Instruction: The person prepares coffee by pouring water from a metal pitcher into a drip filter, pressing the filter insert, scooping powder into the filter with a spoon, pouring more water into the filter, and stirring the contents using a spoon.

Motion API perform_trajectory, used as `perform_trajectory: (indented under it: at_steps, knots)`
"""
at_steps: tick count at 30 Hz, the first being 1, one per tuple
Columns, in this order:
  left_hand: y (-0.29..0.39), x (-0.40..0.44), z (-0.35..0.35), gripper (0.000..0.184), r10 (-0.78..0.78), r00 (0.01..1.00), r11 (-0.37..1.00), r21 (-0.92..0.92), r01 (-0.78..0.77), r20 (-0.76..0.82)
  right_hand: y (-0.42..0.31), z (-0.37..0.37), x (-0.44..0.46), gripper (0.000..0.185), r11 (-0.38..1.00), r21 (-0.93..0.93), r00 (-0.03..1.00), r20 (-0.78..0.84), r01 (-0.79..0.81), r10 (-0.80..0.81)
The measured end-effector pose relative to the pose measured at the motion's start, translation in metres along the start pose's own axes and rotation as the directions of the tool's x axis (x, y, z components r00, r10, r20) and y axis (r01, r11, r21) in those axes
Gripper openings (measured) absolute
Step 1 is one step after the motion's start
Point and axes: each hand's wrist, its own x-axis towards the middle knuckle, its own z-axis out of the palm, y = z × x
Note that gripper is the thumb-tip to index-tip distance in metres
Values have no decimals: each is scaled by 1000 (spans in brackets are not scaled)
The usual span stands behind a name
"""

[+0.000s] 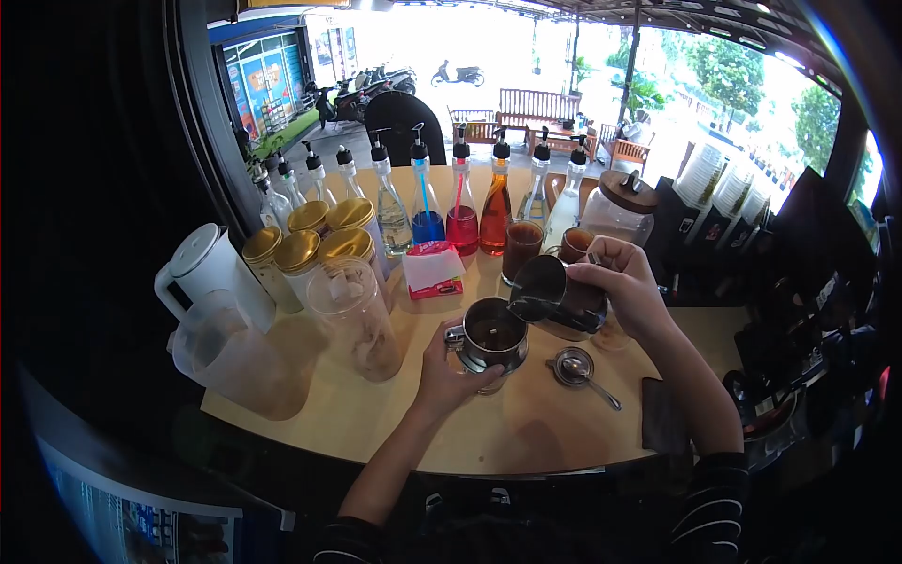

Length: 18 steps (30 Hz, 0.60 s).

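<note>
My left hand [443, 381] is closed around a shiny metal cup [508, 360] that has a side handle and dark contents. What lies under the cup is mostly hidden by it. Held in my right hand [625, 280] is a dark metal pitcher [562, 299], tilted to the left with its lip close to the cup's right rim. I cannot make out a stream between them. Right of the cup, a small metal strainer [570, 366] lies on the wooden counter [442, 446] with a spoon [601, 393] across it. Behind the pitcher stand two glasses of brown drink [522, 252].
Pump bottles, including a blue one [428, 226], line the back. Gold-lidded jars [299, 249], a white jug [221, 273], a frosted pitcher [230, 352] and a tall clear container [352, 320] occupy the left. A red tissue pack [434, 282] sits mid-counter; a dark cloth [661, 414] lies right.
</note>
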Motion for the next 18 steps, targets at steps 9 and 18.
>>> perform_trajectory:
  at_steps: [9, 18]
  knots:
    - [-2, -1, 1, 77, -1, 1000, 1000, -21, 1, -14, -1, 9, 4, 36, 999, -32, 999, -22, 23, -24]
    - [-4, -1, 1, 77, -4, 1000, 1000, -12, 3, -9, 4, 0, 5, 35, 997, -51, 998, -28, 51, -52]
